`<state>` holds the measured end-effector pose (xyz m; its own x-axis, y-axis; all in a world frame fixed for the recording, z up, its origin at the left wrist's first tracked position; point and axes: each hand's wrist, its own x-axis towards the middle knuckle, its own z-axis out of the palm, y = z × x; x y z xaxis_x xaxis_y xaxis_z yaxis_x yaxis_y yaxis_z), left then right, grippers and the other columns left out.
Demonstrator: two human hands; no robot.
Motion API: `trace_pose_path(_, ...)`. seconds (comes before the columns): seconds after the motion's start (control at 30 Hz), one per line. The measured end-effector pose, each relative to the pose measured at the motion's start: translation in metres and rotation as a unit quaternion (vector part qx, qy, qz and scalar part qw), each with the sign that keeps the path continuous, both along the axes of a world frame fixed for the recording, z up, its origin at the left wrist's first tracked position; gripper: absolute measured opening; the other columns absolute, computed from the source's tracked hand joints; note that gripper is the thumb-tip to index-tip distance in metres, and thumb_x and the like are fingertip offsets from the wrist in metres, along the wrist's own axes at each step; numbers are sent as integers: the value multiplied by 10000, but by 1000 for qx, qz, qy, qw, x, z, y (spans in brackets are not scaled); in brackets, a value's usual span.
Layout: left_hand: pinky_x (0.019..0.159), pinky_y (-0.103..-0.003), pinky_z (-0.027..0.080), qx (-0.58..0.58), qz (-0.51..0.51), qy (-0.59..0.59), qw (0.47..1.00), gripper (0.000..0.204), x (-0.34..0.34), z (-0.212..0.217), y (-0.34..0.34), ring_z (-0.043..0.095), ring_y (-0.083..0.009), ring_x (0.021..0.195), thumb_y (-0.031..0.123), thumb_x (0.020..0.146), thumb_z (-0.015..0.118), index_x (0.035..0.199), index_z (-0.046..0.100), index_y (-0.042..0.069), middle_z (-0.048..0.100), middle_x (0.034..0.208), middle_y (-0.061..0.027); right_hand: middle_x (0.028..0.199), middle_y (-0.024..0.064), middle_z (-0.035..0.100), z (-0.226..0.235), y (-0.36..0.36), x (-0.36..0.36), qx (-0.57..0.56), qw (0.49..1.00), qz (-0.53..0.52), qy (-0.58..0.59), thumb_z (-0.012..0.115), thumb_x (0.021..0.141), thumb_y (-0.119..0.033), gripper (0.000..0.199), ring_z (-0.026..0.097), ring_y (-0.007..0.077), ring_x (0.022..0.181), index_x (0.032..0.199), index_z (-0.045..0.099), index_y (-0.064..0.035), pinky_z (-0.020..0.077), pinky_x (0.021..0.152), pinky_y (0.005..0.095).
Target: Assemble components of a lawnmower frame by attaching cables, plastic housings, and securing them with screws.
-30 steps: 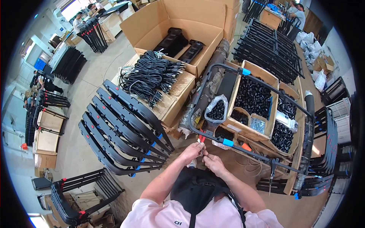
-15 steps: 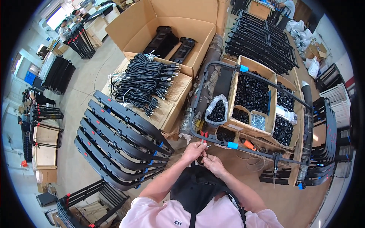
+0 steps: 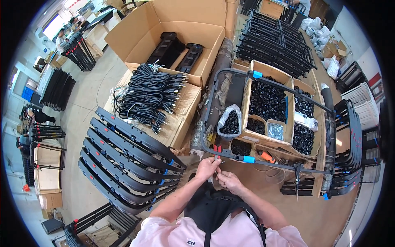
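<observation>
Both hands are together at the near left corner of a black tubular frame (image 3: pixel 208 108). My left hand (image 3: pixel 208 168) is closed just below a red piece (image 3: pixel 217 150) on the frame's near bar. Its fingers pinch a small part with a silvery glint, too small to name. Right beside it, slightly lower, my right hand (image 3: pixel 229 181) is closed with the fingertips together, and what they hold is hidden. Blue sleeves, among them a near one (image 3: pixel 248 159), sit on the frame's tubes. An orange-handled tool (image 3: pixel 267 157) lies beyond the near bar.
Beyond the frame stand a wooden bin of black caps (image 3: pixel 267 101), a white bag of black parts (image 3: pixel 229 123) and a bundle of black cables (image 3: pixel 150 92) on a carton. Curved black bars (image 3: pixel 123 154) are stacked at left. An open carton (image 3: pixel 140 39) stands behind.
My view has shifted a little, so the scene sits slightly further left. Both hands stay closed at the frame's corner, with only slight finger movement.
</observation>
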<state>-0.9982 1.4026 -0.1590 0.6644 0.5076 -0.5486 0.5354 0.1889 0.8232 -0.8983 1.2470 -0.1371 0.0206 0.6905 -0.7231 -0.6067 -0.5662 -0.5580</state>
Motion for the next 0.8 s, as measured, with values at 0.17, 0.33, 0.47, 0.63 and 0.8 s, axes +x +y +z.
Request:
trace_pose_path(0.17, 589, -347, 544, 15, -9, 22, 1000, 382, 7, 17, -3, 694, -168, 608, 362, 1072, 593, 944, 714, 23, 743, 723, -81, 714, -59, 435, -10, -6, 1, 25, 1000, -3, 10, 539, 1125, -307, 277, 360, 66, 599, 1034, 619, -57, 291, 534, 256)
trace_pose_path(0.33, 618, -348, 519, 21, -31, 45, 998, 361, 3, -6, 2, 652, -156, 640, 346, 1077, 591, 949, 694, 25, 696, 695, -64, 715, -59, 445, -11, -1, -3, 41, 999, -5, 25, 542, 1124, -306, 274, 369, 65, 600, 1010, 615, -68, 299, 539, 251)
trace_pose_path(0.47, 626, -348, 502, -36, 123, -32, 991, 329, 7, -7, -14, 595, -134, 648, 321, 1075, 605, 951, 661, 22, 639, 707, -41, 711, -58, 453, -10, 2, -2, 59, 997, -30, 43, 539, 1125, -303, 275, 375, 64, 587, 986, 606, -75, 302, 534, 248)
trace_pose_path(0.63, 621, -339, 510, 56, 119, -28, 991, 318, 6, 6, -12, 610, -128, 650, 310, 1061, 626, 966, 679, 11, 654, 715, -38, 697, -59, 452, -11, 3, 0, 57, 997, -31, 48, 532, 1127, -302, 276, 369, 64, 565, 980, 602, -81, 299, 524, 255)
trace_pose_path(0.8, 620, -327, 527, 111, 137, -36, 984, 302, 9, 12, -13, 658, -123, 658, 291, 1034, 670, 962, 719, 2, 719, 738, -59, 703, -54, 456, -17, 1, -1, 67, 995, -49, 62, 529, 1127, -289, 265, 375, 69, 571, 980, 601, -80, 300, 527, 256)
